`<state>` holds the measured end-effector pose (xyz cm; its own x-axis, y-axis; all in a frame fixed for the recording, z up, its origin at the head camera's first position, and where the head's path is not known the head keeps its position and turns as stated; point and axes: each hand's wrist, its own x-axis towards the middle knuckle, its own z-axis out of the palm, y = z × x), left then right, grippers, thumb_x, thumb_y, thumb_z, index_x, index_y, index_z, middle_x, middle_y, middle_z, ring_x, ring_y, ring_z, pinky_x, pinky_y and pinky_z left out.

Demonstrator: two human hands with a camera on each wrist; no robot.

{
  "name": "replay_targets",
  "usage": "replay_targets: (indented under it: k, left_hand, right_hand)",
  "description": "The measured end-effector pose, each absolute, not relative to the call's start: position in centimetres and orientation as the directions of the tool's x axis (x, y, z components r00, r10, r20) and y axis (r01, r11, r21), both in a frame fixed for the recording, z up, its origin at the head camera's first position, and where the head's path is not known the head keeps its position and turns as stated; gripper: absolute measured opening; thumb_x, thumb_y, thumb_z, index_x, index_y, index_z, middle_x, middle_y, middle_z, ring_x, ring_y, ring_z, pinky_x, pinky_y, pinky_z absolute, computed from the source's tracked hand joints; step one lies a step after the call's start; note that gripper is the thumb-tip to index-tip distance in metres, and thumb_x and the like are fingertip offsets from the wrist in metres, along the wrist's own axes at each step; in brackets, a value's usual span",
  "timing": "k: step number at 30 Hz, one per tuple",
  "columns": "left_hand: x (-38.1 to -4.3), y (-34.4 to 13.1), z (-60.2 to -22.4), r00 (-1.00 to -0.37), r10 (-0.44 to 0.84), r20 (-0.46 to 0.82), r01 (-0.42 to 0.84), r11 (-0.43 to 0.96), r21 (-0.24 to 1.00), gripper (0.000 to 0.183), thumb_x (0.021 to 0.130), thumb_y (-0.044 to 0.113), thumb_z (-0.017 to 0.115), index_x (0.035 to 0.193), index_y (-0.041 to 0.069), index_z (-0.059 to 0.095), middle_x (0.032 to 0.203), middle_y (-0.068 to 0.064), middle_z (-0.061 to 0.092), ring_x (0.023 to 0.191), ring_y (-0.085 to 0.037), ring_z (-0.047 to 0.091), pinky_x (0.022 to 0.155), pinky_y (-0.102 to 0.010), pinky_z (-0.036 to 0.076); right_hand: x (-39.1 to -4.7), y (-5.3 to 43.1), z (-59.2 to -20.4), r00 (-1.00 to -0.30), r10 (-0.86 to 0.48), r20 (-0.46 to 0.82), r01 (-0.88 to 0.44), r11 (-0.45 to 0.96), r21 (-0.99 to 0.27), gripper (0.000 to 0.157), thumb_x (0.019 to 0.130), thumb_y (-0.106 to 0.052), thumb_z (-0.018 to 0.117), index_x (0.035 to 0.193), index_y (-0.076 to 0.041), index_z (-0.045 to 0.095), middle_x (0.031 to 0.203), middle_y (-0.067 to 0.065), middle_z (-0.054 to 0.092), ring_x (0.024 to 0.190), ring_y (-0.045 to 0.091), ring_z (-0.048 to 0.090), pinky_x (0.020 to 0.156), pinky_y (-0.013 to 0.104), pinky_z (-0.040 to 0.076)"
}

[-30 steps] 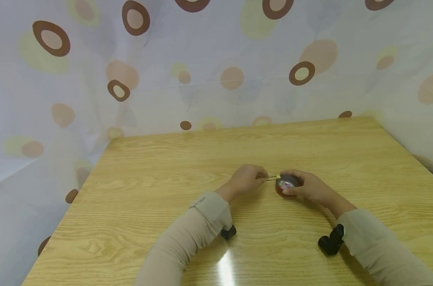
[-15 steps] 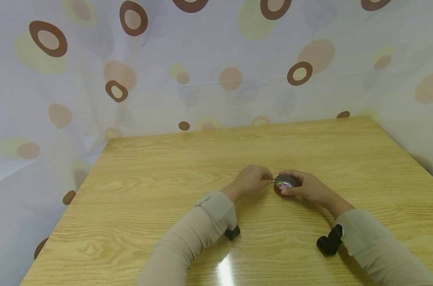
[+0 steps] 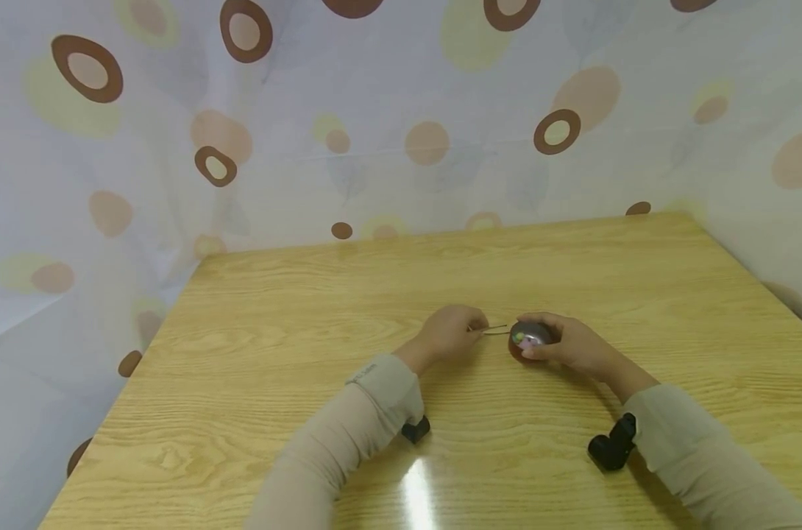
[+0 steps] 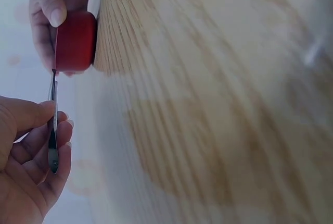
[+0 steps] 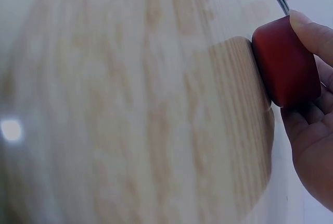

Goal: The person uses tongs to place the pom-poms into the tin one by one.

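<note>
In the head view, my left hand [image 3: 449, 335] pinches metal tweezers [image 4: 53, 148] between thumb and fingers. The tweezers point right, their tips spread slightly and lying just left of a small round tin. That tin [image 4: 77, 44] has a red outside and a shiny grey inside. Small coloured pieces [image 3: 525, 341], yellow, green and pink, lie in it. My right hand [image 3: 576, 350] grips the tin from the right, thumb on the near rim and fingers round the far side. The tin stands upright on the table in both wrist views.
The wood-grain table [image 3: 295, 316] spreads out on all sides of the hands. A patterned cloth [image 3: 388, 96] hangs behind it and at both sides. Black wrist cameras [image 3: 611, 450] sit under both sleeves.
The tweezers carried a small yellow piece to the tin and reached over it. They have since drawn back left, tips apart and bare. The right hand and tin stay put.
</note>
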<state>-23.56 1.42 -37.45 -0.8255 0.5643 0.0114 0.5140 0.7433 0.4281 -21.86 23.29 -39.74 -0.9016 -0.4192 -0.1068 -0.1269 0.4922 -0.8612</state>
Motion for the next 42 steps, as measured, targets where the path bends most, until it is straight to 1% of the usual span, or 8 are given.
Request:
replay_targets:
  k: [6, 12, 15, 19, 22, 26, 34, 42]
  left_hand:
    - [-23.6, 0.1, -37.8, -0.842, 0.540, 0.011, 0.490, 0.755, 0.436, 0.018, 0.086, 0.013, 0.052, 0.101, 0.009, 0.062, 0.099, -0.001, 0.061, 0.093, -0.013, 0.055, 0.079, -0.022, 0.043]
    - [-23.6, -1.3, -37.8, -0.868, 0.496, -0.001, 0.438, 0.769, 0.466, 0.020, 0.086, 0.011, 0.050, 0.103, 0.008, 0.061, 0.101, -0.002, 0.060, 0.095, -0.015, 0.054, 0.080, -0.024, 0.043]
    - [-23.9, -1.9, -38.0, -0.886, 0.463, -0.006, 0.404, 0.780, 0.478, 0.021, 0.085, 0.010, 0.049, 0.101, 0.008, 0.062, 0.099, -0.003, 0.061, 0.092, -0.015, 0.055, 0.078, -0.025, 0.044]
    - [-24.3, -2.4, -38.3, -0.906, 0.424, -0.013, 0.371, 0.806, 0.461, 0.019, 0.086, 0.014, 0.049, 0.098, 0.009, 0.063, 0.094, -0.001, 0.062, 0.087, -0.013, 0.055, 0.074, -0.025, 0.044]
    - [-24.5, -2.7, -38.5, -0.914, 0.405, -0.011, 0.359, 0.822, 0.442, 0.018, 0.087, 0.016, 0.050, 0.097, 0.010, 0.063, 0.094, 0.000, 0.062, 0.085, -0.012, 0.055, 0.073, -0.024, 0.045]
    - [-24.4, -3.0, -38.5, -0.925, 0.379, -0.015, 0.336, 0.839, 0.428, 0.018, 0.087, 0.015, 0.051, 0.098, 0.009, 0.063, 0.094, -0.001, 0.062, 0.085, -0.012, 0.056, 0.073, -0.025, 0.045]
    - [-24.4, -3.4, -38.6, -0.939, 0.343, -0.021, 0.302, 0.852, 0.428, 0.017, 0.087, 0.014, 0.050, 0.097, 0.009, 0.063, 0.092, -0.001, 0.062, 0.080, -0.012, 0.055, 0.070, -0.025, 0.045]
    - [-24.5, -3.4, -38.8, -0.942, 0.337, -0.015, 0.299, 0.855, 0.423, 0.017, 0.086, 0.013, 0.052, 0.098, 0.007, 0.062, 0.094, -0.003, 0.062, 0.087, -0.015, 0.057, 0.075, -0.027, 0.045]
  right_hand:
    - [-22.0, 23.3, -39.8, -0.901, -0.421, -0.104, -0.128, 0.487, -0.864, 0.065, 0.074, -0.028, 0.067, 0.127, -0.003, 0.039, 0.126, 0.021, 0.037, 0.108, 0.033, 0.039, 0.087, 0.043, 0.034]
    - [-21.9, 23.3, -39.9, -0.902, -0.419, -0.106, -0.126, 0.491, -0.862, 0.066, 0.074, -0.028, 0.067, 0.128, -0.003, 0.038, 0.126, 0.022, 0.036, 0.108, 0.034, 0.039, 0.087, 0.044, 0.034]
    - [-22.0, 23.3, -39.8, -0.903, -0.416, -0.106, -0.128, 0.496, -0.859, 0.066, 0.074, -0.028, 0.067, 0.128, -0.003, 0.038, 0.126, 0.022, 0.037, 0.108, 0.034, 0.039, 0.087, 0.044, 0.034]
    - [-22.1, 23.3, -39.8, -0.905, -0.412, -0.107, -0.128, 0.503, -0.854, 0.066, 0.074, -0.030, 0.067, 0.128, -0.004, 0.039, 0.127, 0.021, 0.036, 0.109, 0.034, 0.038, 0.087, 0.044, 0.033]
    - [-22.1, 23.3, -39.8, -0.904, -0.413, -0.108, -0.129, 0.505, -0.853, 0.066, 0.073, -0.030, 0.067, 0.127, -0.004, 0.039, 0.128, 0.021, 0.036, 0.110, 0.034, 0.038, 0.088, 0.044, 0.033]
    - [-22.1, 23.2, -39.8, -0.904, -0.414, -0.107, -0.128, 0.502, -0.855, 0.066, 0.073, -0.030, 0.067, 0.127, -0.003, 0.040, 0.127, 0.021, 0.037, 0.109, 0.034, 0.038, 0.088, 0.045, 0.033]
    - [-21.9, 23.3, -39.7, -0.903, -0.417, -0.104, -0.128, 0.490, -0.862, 0.066, 0.074, -0.029, 0.067, 0.127, -0.002, 0.039, 0.127, 0.021, 0.037, 0.109, 0.034, 0.038, 0.088, 0.044, 0.033]
    - [-21.9, 23.3, -39.7, -0.898, -0.430, -0.093, -0.142, 0.483, -0.864, 0.065, 0.075, -0.028, 0.066, 0.127, -0.002, 0.039, 0.127, 0.021, 0.036, 0.109, 0.033, 0.038, 0.087, 0.043, 0.033]
